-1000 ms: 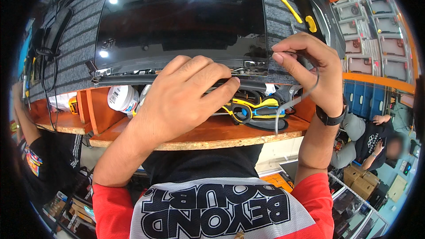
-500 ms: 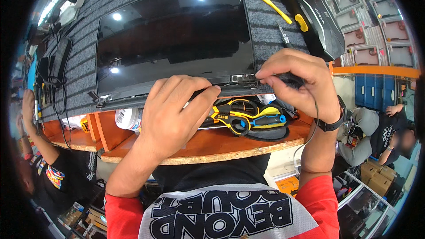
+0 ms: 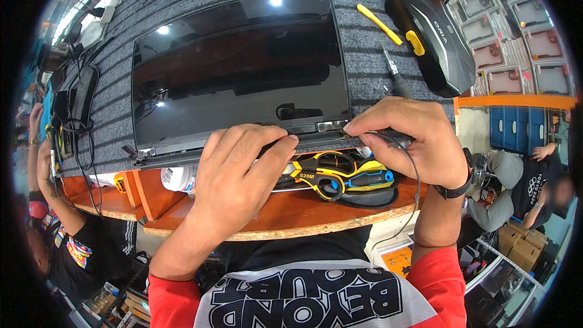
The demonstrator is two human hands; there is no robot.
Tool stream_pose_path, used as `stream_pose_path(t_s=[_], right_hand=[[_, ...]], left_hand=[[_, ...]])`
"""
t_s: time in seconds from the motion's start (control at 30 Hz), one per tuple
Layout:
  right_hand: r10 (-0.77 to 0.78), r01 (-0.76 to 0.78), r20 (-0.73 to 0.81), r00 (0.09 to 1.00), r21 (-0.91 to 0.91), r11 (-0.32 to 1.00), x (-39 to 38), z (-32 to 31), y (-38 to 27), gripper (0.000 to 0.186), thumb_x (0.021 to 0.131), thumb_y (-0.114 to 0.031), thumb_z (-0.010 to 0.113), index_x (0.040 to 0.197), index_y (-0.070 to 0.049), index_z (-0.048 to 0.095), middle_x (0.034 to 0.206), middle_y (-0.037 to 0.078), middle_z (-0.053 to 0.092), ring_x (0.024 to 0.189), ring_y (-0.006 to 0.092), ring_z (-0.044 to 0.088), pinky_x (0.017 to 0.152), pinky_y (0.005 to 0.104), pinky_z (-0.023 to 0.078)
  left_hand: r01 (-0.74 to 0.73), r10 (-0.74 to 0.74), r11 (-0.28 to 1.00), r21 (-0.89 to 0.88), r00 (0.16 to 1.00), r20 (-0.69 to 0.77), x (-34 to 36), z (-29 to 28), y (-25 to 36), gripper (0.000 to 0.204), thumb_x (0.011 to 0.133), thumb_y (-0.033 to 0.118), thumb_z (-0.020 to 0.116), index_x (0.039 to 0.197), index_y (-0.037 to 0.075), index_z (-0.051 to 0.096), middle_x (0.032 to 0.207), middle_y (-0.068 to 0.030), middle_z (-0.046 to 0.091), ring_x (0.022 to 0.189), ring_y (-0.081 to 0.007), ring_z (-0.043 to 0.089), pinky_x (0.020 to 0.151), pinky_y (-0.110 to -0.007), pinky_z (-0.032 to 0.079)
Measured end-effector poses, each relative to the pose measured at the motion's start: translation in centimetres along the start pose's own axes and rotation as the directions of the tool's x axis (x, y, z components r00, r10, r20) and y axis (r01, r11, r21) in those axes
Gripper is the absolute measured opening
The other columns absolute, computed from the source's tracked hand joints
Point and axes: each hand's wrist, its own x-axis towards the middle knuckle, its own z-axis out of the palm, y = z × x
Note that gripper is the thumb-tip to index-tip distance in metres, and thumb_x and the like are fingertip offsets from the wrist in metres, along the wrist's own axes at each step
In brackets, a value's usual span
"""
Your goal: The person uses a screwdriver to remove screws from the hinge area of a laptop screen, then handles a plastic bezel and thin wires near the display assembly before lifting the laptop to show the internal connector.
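Note:
A dark laptop screen (image 3: pixel 237 67) lies face up on a grey ribbed mat, its lower edge toward me. My left hand (image 3: pixel 240 173) has its fingers curled over that edge near the middle, thumb and forefinger close together on the dark lower strip. At the lower right corner is a metal hinge (image 3: pixel 331 126). Right beside it, my right hand (image 3: pixel 416 140) pinches a thin dark cable (image 3: pixel 416 176) that hangs in a loop below the hand. What lies exactly between the right fingertips is too small to see.
Right of the screen lie a yellow pry tool (image 3: pixel 379 24), a screwdriver (image 3: pixel 395 73) and a black case (image 3: pixel 431 39). Yellow-black scissors (image 3: pixel 328 176) sit on the wooden shelf (image 3: pixel 291 222) below. Black cables (image 3: pixel 76 103) and another person's arm (image 3: pixel 57 182) are at left.
The whole view has shifted slightly, so things sit lower in the picture. My right fingertips have come closer to the hinge, and that hand has flattened. My left hand keeps its place on the edge.

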Motion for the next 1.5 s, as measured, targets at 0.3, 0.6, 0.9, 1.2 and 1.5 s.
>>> stream_pose_path(t_s=[0.3, 0.6, 0.9, 1.2, 1.5], right_hand=[[0.008, -0.008, -0.004, 1.0, 0.033, 0.999, -0.1, 0.0, 0.3, 0.017, 0.085, -0.002, 0.079, 0.1, -0.004, 0.073, 0.093, 0.011, 0.076, 0.084, 0.0307, 0.074, 0.072, 0.0369, 0.058], [0.126, -0.127, -0.006, 0.992, -0.029, 0.992, 0.0, -0.3, -0.4, 0.018, 0.086, -0.002, 0.078, 0.102, -0.004, 0.072, 0.091, 0.012, 0.074, 0.081, 0.0309, 0.073, 0.07, 0.0375, 0.057], [0.07, -0.069, 0.017, 0.997, -0.075, 0.995, 0.0, -0.1, -0.8, 0.025, 0.085, -0.006, 0.079, 0.11, -0.006, 0.073, 0.096, 0.011, 0.074, 0.084, 0.0326, 0.071, 0.073, 0.0388, 0.057], [0.033, -0.023, 0.077, 0.996, -0.137, 0.99, 0.6, 0.0, -2.1, 0.031, 0.078, -0.009, 0.083, 0.108, -0.012, 0.075, 0.101, 0.007, 0.067, 0.089, 0.0281, 0.069, 0.074, 0.0382, 0.057], [-0.119, 0.107, -0.083, 0.989, -0.138, 0.985, 0.5, 1.7, -0.9, 0.026, 0.076, -0.007, 0.082, 0.101, -0.004, 0.074, 0.093, 0.008, 0.073, 0.082, 0.0255, 0.07, 0.07, 0.0362, 0.056]], left_hand=[[-0.007, 0.007, 1.0, 0.013, 1.0, -0.01, 0.1, 0.0, 0.1, 0.028, 0.078, 0.003, 0.083, 0.105, 0.005, 0.075, 0.103, -0.0079, 0.072, 0.089, -0.027, 0.068, 0.075, -0.038, 0.05], [0.02, -0.02, 1.0, 0.013, 1.0, 0.004, 0.2, -0.1, 0.3, 0.028, 0.078, 0.003, 0.083, 0.105, 0.005, 0.075, 0.102, -0.0081, 0.07, 0.089, -0.0277, 0.067, 0.075, -0.039, 0.05], [0.033, -0.033, 0.999, 0.011, 0.999, 0.032, 0.0, -0.1, 0.2, 0.03, 0.077, 0.002, 0.083, 0.104, 0.007, 0.074, 0.105, -0.0064, 0.071, 0.092, -0.0278, 0.067, 0.08, -0.04, 0.049], [0.019, -0.018, 1.0, -0.01, 0.996, 0.082, 0.0, -0.7, 0.0, 0.03, 0.075, 0.002, 0.083, 0.103, 0.008, 0.073, 0.109, -0.0048, 0.071, 0.094, -0.0257, 0.067, 0.082, -0.04, 0.048], [-0.072, 0.075, 0.997, -0.042, 0.994, 0.081, -0.2, -1.1, -0.3, 0.03, 0.073, 0.006, 0.082, 0.1, 0.012, 0.073, 0.105, -0.0025, 0.072, 0.091, -0.0217, 0.068, 0.078, -0.037, 0.048]])
